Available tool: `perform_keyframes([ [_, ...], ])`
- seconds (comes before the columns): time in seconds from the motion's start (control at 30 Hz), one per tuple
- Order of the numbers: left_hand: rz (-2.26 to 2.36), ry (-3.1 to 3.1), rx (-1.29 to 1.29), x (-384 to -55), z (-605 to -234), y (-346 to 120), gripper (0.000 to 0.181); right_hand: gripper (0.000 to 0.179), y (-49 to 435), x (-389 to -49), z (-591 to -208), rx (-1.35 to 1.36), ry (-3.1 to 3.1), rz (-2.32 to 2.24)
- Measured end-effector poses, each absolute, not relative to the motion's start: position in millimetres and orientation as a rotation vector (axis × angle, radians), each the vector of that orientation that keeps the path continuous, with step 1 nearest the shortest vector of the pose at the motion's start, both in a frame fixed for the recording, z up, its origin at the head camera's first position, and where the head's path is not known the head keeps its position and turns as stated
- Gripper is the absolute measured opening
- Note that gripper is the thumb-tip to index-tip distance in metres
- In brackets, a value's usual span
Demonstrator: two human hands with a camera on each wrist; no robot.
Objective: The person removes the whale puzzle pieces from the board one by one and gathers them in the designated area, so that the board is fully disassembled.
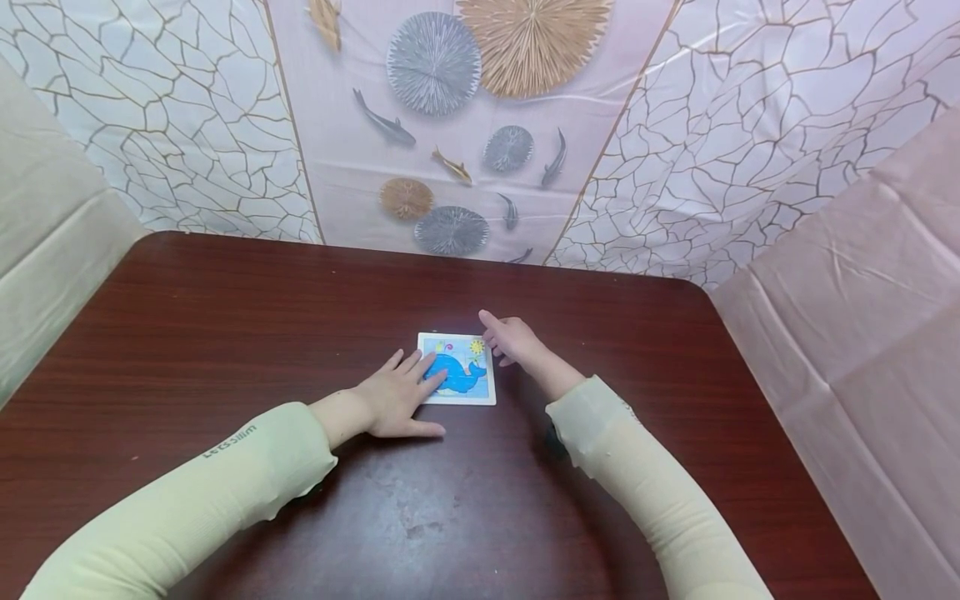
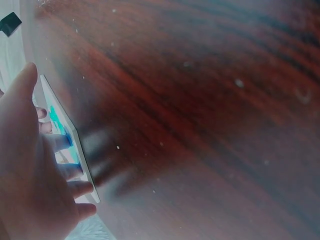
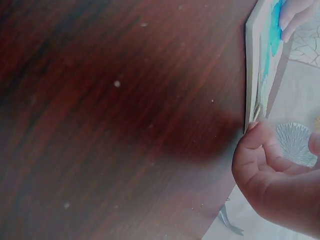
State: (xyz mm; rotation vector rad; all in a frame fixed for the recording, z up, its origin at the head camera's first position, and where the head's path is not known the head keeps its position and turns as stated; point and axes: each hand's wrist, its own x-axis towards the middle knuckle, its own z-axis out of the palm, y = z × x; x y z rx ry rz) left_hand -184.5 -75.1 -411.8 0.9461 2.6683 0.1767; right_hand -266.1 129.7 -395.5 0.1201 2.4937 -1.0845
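A square jigsaw puzzle (image 1: 462,398) with a white border lies flat on the table, showing a blue whale and a yellow sun. My left hand (image 1: 397,396) rests over its left side with fingers spread; several fingertips touch the picture in the left wrist view. At the upper right corner is my right hand (image 1: 513,340), its thumb raised and apart. A bent finger (image 3: 254,137) of that hand touches the puzzle's corner in the right wrist view. Beside that fingertip, a thin edge (image 3: 258,111) looks slightly raised above the border.
The dark red-brown wooden table (image 1: 247,333) has rounded far corners. Patterned cloth (image 1: 450,125) hangs behind it, with plain cloth at both sides. A small black object (image 2: 10,24) shows at the left wrist view's upper left.
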Motion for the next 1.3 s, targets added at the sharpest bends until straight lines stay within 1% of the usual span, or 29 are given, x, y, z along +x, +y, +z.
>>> perform_keyframes([
  [0.37,0.162,2.660,0.937,-186.9,-412.8,-75.5,0.085,0.058,128.7,-265.7,-395.1,0.158,2.418,-1.175],
  [0.77,0.196,2.672,0.940,-187.0,-411.8,-73.7,0.085,0.048,125.1,-263.5,-391.7,0.219,2.418,-1.180],
  [1.07,0.181,2.702,1.037,-189.5,-412.6,-56.8,0.087,0.047,122.9,-262.9,-391.2,0.214,2.420,-1.181],
  [1.3,0.119,2.652,0.972,-191.1,-414.4,-45.4,0.089,0.044,122.2,-266.2,-394.6,0.224,2.437,-1.165],
])
